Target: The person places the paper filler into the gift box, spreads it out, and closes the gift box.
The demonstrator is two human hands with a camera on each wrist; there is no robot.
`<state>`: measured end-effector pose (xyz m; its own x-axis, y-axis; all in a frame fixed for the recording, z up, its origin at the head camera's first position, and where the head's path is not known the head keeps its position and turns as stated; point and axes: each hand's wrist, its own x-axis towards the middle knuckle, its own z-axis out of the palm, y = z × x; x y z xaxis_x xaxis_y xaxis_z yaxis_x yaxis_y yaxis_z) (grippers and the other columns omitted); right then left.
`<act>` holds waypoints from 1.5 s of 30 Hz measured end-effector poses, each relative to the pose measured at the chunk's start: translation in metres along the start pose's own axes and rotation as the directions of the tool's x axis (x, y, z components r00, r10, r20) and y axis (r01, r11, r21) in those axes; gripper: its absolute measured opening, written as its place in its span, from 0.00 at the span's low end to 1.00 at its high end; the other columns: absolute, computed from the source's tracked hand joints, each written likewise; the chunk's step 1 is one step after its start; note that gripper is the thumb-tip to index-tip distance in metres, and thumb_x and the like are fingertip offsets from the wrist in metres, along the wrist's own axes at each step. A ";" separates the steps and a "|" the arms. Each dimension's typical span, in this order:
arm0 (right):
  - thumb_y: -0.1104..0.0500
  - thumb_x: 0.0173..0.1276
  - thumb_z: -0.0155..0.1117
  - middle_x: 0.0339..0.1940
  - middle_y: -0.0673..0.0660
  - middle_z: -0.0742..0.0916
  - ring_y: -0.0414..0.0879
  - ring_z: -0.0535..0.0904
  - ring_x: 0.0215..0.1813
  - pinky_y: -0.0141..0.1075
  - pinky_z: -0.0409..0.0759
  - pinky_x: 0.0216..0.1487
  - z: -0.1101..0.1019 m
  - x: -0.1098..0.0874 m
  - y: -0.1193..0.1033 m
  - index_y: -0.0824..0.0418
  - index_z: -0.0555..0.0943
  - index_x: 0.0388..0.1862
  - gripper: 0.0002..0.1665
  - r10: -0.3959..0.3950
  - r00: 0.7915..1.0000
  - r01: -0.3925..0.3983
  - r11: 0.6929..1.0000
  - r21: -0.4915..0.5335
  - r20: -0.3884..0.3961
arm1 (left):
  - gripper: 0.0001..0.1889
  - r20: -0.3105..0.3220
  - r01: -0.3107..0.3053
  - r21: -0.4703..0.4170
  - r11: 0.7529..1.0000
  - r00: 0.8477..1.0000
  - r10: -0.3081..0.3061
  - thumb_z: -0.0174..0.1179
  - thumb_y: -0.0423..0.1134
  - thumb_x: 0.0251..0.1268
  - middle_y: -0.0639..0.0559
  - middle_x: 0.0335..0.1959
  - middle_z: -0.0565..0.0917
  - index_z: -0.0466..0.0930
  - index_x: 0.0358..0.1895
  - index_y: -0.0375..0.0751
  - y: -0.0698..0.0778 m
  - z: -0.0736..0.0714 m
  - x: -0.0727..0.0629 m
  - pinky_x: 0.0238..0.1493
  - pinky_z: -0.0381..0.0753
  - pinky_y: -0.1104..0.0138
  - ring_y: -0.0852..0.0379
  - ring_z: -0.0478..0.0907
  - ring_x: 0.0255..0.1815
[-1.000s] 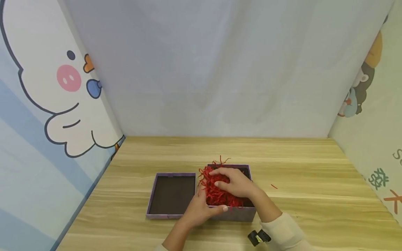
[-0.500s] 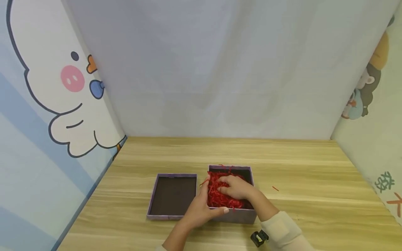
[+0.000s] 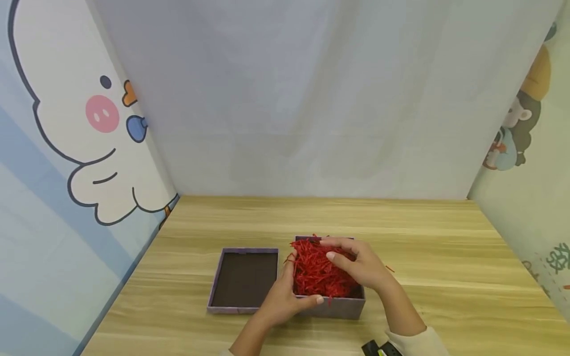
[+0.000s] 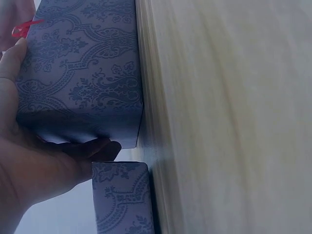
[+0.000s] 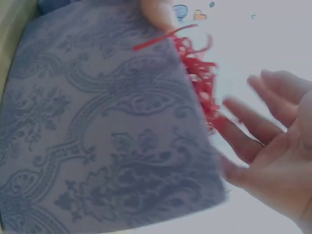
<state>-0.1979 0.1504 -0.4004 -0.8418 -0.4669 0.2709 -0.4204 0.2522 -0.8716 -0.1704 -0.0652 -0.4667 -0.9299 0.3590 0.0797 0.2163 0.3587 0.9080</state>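
Note:
A purple patterned gift box (image 3: 334,310) stands uncovered on the table, filled with red shredded paper (image 3: 317,272). My left hand (image 3: 281,299) grips its front left corner, thumb along the front wall and fingers along the left side. In the left wrist view the thumb lies near the rim of the patterned box (image 4: 80,63). My right hand (image 3: 361,262) is over the right part of the paper, fingers extended. The right wrist view has this hand (image 5: 273,141) with spread fingers beside the shreds (image 5: 200,83), holding nothing.
The dark-lined box lid (image 3: 240,310) lies inside up on the wooden table (image 3: 445,277), just left of the box. One stray red strand (image 3: 390,269) lies to the right. A pale curtain (image 3: 289,99) hangs at the back.
The right hand first pressed the paper down into the box, then lifted and shifted right. Paper now spreads across more of the box. The left hand keeps its grip.

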 end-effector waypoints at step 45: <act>0.67 0.61 0.53 0.22 0.48 0.77 0.37 0.66 0.22 0.29 0.66 0.24 0.015 0.003 0.010 0.64 0.82 0.40 0.12 0.235 0.850 -0.227 0.971 -0.075 0.472 | 0.60 -0.014 0.040 0.027 0.999 0.999 -0.040 0.69 0.59 0.45 0.41 0.72 0.49 0.36 0.75 0.46 0.002 0.001 -0.001 0.60 0.61 0.48 0.44 0.54 0.68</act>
<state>-0.2000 0.1388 -0.4145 -0.6544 -0.7374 -0.1672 -0.2429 0.4145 -0.8770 -0.1686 -0.0643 -0.4657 -0.9420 0.3321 0.0492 0.1867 0.3963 0.8989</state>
